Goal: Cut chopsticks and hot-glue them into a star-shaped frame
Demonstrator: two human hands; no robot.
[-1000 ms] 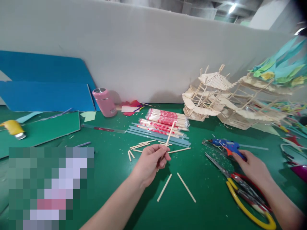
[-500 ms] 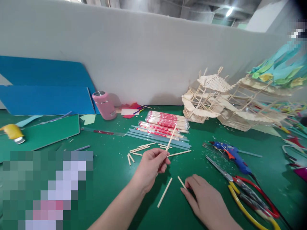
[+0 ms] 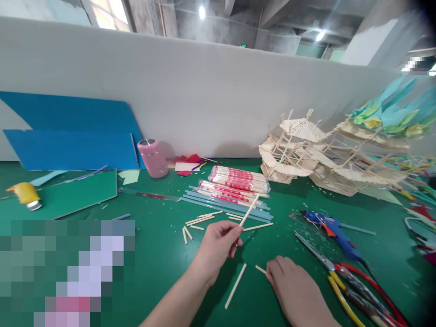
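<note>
The left hand (image 3: 220,247) pinches a pale stick (image 3: 250,210) above the green table (image 3: 156,254); the right hand (image 3: 291,281) has its fingers closed on a second stick (image 3: 261,270). Red print on the wrapped packs (image 3: 240,179) — like the label (image 3: 164,169) on the pink cup (image 3: 153,158) — is illegible.

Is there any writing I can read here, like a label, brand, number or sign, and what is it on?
No text can be read.
Pink cup: small label, too small.
Green lit sign in the background: too small.
Red-printed stick packs: print too blurred.
</note>
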